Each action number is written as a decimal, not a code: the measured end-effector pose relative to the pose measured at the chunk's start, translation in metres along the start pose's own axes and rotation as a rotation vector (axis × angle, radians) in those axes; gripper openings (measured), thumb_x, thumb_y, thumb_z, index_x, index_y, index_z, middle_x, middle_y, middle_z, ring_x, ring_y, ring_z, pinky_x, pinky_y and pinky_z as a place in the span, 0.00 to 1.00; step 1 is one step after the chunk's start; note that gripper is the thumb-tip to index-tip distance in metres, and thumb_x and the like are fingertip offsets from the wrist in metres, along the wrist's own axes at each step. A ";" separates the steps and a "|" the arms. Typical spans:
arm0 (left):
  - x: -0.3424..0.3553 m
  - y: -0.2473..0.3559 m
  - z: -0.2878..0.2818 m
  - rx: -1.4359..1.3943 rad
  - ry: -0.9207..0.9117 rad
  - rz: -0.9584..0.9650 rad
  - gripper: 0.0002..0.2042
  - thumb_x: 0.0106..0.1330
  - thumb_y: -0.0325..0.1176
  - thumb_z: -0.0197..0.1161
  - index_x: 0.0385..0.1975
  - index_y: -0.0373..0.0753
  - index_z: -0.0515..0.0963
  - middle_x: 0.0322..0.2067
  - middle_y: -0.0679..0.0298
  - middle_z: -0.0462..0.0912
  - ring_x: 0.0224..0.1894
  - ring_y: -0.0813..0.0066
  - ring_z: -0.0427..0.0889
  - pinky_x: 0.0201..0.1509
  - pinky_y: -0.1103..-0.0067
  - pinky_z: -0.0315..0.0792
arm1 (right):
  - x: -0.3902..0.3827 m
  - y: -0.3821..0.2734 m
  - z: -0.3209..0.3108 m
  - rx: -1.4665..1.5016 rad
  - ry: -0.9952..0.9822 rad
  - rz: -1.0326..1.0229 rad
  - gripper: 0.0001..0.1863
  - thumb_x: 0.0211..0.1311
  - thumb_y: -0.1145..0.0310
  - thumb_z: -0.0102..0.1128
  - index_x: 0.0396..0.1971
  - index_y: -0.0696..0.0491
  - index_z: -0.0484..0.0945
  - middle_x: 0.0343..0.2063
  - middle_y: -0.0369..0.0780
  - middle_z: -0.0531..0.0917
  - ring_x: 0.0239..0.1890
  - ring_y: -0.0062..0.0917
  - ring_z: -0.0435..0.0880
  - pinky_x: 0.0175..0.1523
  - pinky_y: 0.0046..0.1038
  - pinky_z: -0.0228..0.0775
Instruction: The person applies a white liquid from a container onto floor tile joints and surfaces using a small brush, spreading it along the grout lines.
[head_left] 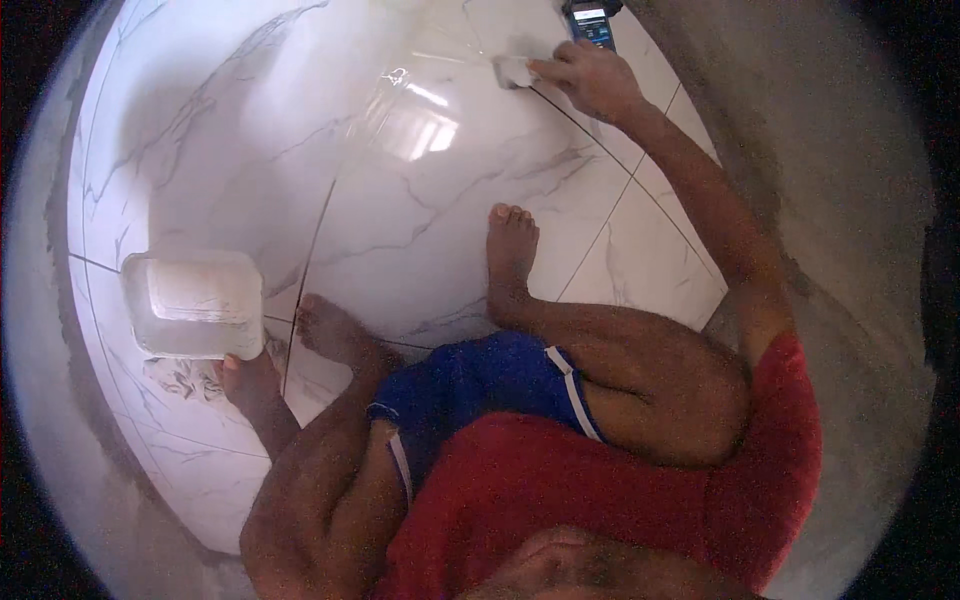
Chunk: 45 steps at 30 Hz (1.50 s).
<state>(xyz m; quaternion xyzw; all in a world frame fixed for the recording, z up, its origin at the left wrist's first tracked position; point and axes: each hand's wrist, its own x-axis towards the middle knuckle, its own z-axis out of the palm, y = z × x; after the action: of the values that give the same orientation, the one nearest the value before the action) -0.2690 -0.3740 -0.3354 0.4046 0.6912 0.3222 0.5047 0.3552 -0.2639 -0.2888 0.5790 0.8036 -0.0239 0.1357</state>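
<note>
My left hand (248,385) grips the near right edge of a white plastic tub (193,345), the thumb over its rim. Whitish contents or a bright reflection show inside; I cannot tell which. Stretched far out, my right hand (595,82) is closed on a small pale wad (513,72), perhaps a sponge or folded cloth. The wad rests on the white marbled tile floor (430,250), at the end of a dark joint line between tiles.
A dark phone-like device (592,24) with a lit screen lies just beyond my right hand. My bare feet stand on the tiles, one foot (512,250) in the middle. Rough grey walls or bare cement (850,200) border the tiles. Window light glares off the shiny floor.
</note>
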 end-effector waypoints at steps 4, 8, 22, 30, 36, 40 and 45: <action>-0.005 -0.002 -0.002 -0.843 -0.065 -0.026 0.37 0.61 0.36 0.67 0.68 0.30 0.57 0.66 0.47 0.64 0.67 0.50 0.65 0.73 0.57 0.57 | 0.034 -0.009 -0.006 -0.016 -0.028 -0.060 0.16 0.66 0.58 0.60 0.53 0.31 0.82 0.40 0.33 0.80 0.44 0.28 0.80 0.47 0.34 0.78; 0.001 -0.016 -0.008 -0.925 -0.054 -0.044 0.42 0.59 0.34 0.67 0.72 0.31 0.52 0.70 0.45 0.58 0.72 0.46 0.59 0.78 0.51 0.48 | 0.020 0.006 0.001 -0.045 -0.057 -0.084 0.15 0.67 0.58 0.59 0.53 0.32 0.82 0.40 0.33 0.80 0.45 0.28 0.80 0.47 0.35 0.78; 0.001 -0.009 0.001 -0.534 -0.079 0.003 0.35 0.63 0.33 0.66 0.68 0.32 0.58 0.66 0.48 0.64 0.68 0.51 0.66 0.72 0.57 0.61 | 0.078 -0.033 -0.025 -0.077 -0.010 0.127 0.20 0.72 0.53 0.47 0.54 0.47 0.77 0.37 0.44 0.84 0.37 0.40 0.87 0.43 0.43 0.82; 0.001 -0.012 0.005 -0.926 -0.094 0.015 0.33 0.63 0.31 0.65 0.67 0.30 0.61 0.65 0.49 0.67 0.67 0.54 0.68 0.73 0.61 0.62 | 0.111 -0.061 -0.030 -0.033 -0.159 0.178 0.17 0.70 0.59 0.48 0.48 0.52 0.80 0.35 0.47 0.85 0.38 0.42 0.87 0.44 0.43 0.81; 0.008 -0.044 -0.019 -0.841 -0.104 -0.018 0.37 0.64 0.43 0.67 0.67 0.30 0.59 0.68 0.48 0.62 0.70 0.52 0.63 0.74 0.57 0.60 | 0.027 -0.045 -0.012 -0.073 -0.282 0.163 0.17 0.71 0.58 0.49 0.51 0.51 0.78 0.35 0.47 0.85 0.36 0.40 0.88 0.39 0.42 0.83; 0.005 -0.052 -0.025 -0.285 -0.046 -0.062 0.36 0.63 0.40 0.68 0.67 0.32 0.60 0.68 0.49 0.62 0.70 0.52 0.63 0.73 0.56 0.61 | -0.003 -0.043 -0.011 -0.130 -0.323 0.162 0.17 0.72 0.58 0.48 0.51 0.51 0.78 0.32 0.47 0.85 0.33 0.39 0.88 0.35 0.42 0.83; 0.001 -0.021 -0.004 -0.926 -0.148 -0.033 0.36 0.63 0.36 0.67 0.69 0.34 0.59 0.68 0.50 0.64 0.70 0.52 0.64 0.73 0.57 0.60 | 0.042 -0.041 -0.025 -0.133 -0.203 0.227 0.20 0.73 0.53 0.45 0.55 0.47 0.79 0.33 0.45 0.86 0.30 0.42 0.87 0.36 0.43 0.82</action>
<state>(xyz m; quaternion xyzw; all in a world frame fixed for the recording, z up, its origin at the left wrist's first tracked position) -0.2777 -0.3829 -0.3523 0.1475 0.4433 0.5590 0.6850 0.2995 -0.2338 -0.2795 0.6503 0.7150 -0.0136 0.2561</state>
